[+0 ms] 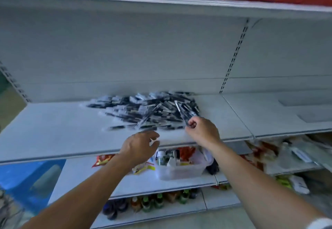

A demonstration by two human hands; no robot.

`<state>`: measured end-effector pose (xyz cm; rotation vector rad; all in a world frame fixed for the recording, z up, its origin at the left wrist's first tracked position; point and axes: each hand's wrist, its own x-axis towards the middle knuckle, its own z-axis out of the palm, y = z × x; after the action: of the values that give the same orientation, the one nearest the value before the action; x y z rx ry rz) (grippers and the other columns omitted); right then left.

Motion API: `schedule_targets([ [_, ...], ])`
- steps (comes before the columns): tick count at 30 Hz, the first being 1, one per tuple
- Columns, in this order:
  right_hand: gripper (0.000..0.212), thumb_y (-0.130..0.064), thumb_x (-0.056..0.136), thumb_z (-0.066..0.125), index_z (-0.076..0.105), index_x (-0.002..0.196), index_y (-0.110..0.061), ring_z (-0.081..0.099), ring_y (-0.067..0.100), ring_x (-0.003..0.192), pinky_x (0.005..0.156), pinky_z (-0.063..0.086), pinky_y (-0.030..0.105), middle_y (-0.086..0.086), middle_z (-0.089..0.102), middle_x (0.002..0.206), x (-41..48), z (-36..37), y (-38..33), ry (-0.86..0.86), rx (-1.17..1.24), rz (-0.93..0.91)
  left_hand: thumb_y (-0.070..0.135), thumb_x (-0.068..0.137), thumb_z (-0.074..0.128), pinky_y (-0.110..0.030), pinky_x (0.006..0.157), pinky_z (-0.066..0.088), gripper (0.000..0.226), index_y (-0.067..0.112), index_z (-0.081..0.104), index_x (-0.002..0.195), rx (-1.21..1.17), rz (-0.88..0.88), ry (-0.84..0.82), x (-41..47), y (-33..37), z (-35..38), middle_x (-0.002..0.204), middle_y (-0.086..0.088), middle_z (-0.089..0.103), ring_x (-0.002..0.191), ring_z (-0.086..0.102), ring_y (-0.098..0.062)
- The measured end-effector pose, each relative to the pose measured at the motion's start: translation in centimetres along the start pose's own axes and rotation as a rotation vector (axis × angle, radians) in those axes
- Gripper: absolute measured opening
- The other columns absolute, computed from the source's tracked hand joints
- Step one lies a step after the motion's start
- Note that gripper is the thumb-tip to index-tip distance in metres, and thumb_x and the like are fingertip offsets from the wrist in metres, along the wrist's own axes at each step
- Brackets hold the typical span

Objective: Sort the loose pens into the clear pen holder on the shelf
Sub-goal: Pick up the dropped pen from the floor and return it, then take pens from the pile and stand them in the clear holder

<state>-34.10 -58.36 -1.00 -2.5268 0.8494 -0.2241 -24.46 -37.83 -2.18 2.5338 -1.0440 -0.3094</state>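
White shelf (53, 135): carries the loose pens (143, 108) in one heap, centre to rear, black-and-clear barrels lying crossed; frame blurred. Lower shelf: clear tub (181, 171) of small bottles. Left hand (138, 146): fingers spread and relaxed, holding nothing, over the shelf's front edge, just short of the heap. Right hand (203, 129): pinching one pen (180, 111) by its lower end, pen tilted up over the heap's right side.

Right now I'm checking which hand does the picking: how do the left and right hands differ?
The left hand is open, fingers spread, holding nothing; the right hand is curled, pinching a pen. The left hand hovers at the front edge of the shelf, short of the pen pile; the right hand sits at the pile's near right corner. Both are bare and reach over the same shelf.
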Motion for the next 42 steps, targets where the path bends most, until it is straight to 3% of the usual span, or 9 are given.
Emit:
schedule_targets([
  [4,0.007,-0.03,0.085,0.061,0.062,0.085,-0.024,0.056,0.018,0.079,0.067,0.039,0.026,-0.004,0.058,0.096,6.0,-1.6,4.0,0.032,0.011,0.03,0.034,0.093,0.056,-0.032,0.104,0.039,0.043,0.027,0.053,0.135,0.043,0.03,0.126,5.4,2.5,2.3,0.139,0.005,0.052,0.126,0.047,-0.017],
  [8,0.008,-0.029,0.086,0.06,0.063,0.088,-0.021,0.051,0.019,0.079,0.068,0.036,0.026,-0.002,0.055,0.099,8.9,-2.1,6.7,-0.068,0.002,-0.023,0.026,0.09,0.06,-0.034,0.097,0.042,0.039,0.022,0.06,0.129,0.041,0.023,0.315,9.1,6.1,2.9,0.129,0.001,0.06,0.12,0.053,-0.021],
  [15,0.028,-0.05,0.086,0.058,0.058,0.094,-0.023,0.056,0.017,0.078,0.063,0.038,0.027,-0.005,0.061,0.091,9.9,-1.8,8.0,-0.165,0.057,-0.112,0.034,0.092,0.055,-0.029,0.11,0.024,0.042,0.028,0.053,0.134,0.176,0.089,0.149,12.0,8.7,4.5,0.138,0.008,0.051,0.131,0.039,-0.013],
  [19,0.038,-0.057,0.085,0.055,0.057,0.103,-0.024,0.053,0.017,0.079,0.065,0.037,0.027,-0.005,0.062,0.093,9.6,-2.1,8.3,-0.163,0.004,-0.12,0.025,0.085,0.062,-0.033,0.107,0.035,0.035,0.026,0.065,0.12,0.187,0.202,0.139,12.3,7.6,4.5,0.126,0.006,0.06,0.123,0.049,-0.015],
  [25,0.02,-0.044,0.085,0.063,0.059,0.092,-0.026,0.058,0.016,0.079,0.061,0.039,0.027,-0.005,0.065,0.091,9.8,-2.3,8.8,-0.216,0.092,-0.03,0.021,0.082,0.067,-0.042,0.098,0.047,0.036,0.018,0.067,0.117,0.124,0.248,0.254,12.1,7.2,4.6,0.119,-0.002,0.066,0.113,0.059,-0.022],
  [29,0.014,-0.041,0.085,0.063,0.065,0.085,-0.026,0.059,0.011,0.076,0.065,0.045,0.027,-0.008,0.066,0.085,9.8,-2.9,9.9,-0.17,0.242,0.037,0.011,0.08,0.067,-0.039,0.094,0.049,0.038,0.021,0.067,0.116,0.148,0.418,0.213,13.4,9.3,5.6,0.119,0.002,0.065,0.111,0.059,-0.02],
  [32,0.012,-0.038,0.089,0.062,0.066,0.088,-0.027,0.055,0.008,0.074,0.06,0.04,0.021,-0.009,0.065,0.086,9.7,-3.7,10.9,-0.091,0.281,0.074,0.005,0.078,0.062,-0.039,0.094,0.049,0.038,0.023,0.07,0.111,0.194,0.559,0.166,14.8,10.4,5.9,0.119,0.003,0.065,0.111,0.059,-0.02],
  [37,0.019,-0.038,0.09,0.062,0.071,0.096,-0.023,0.055,0.01,0.08,0.059,0.038,0.019,-0.009,0.063,0.088,9.5,-4.5,12.4,0.006,0.365,0.164,0.013,0.077,0.071,-0.037,0.093,0.05,0.028,0.023,0.073,0.103,0.264,0.739,0.137,16.9,10.5,6.2,0.111,0.003,0.07,0.109,0.061,-0.02],
  [42,0.018,-0.036,0.09,0.062,0.069,0.094,-0.02,0.057,0.015,0.081,0.061,0.04,0.025,-0.006,0.063,0.086,8.7,-4.8,14.0,0.036,0.481,0.223,0.016,0.085,0.058,-0.029,0.081,0.053,0.019,0.019,0.075,0.093,0.25,0.877,0.174,18.8,12.1,6.1,0.09,0.004,0.073,0.085,0.066,-0.016],
])
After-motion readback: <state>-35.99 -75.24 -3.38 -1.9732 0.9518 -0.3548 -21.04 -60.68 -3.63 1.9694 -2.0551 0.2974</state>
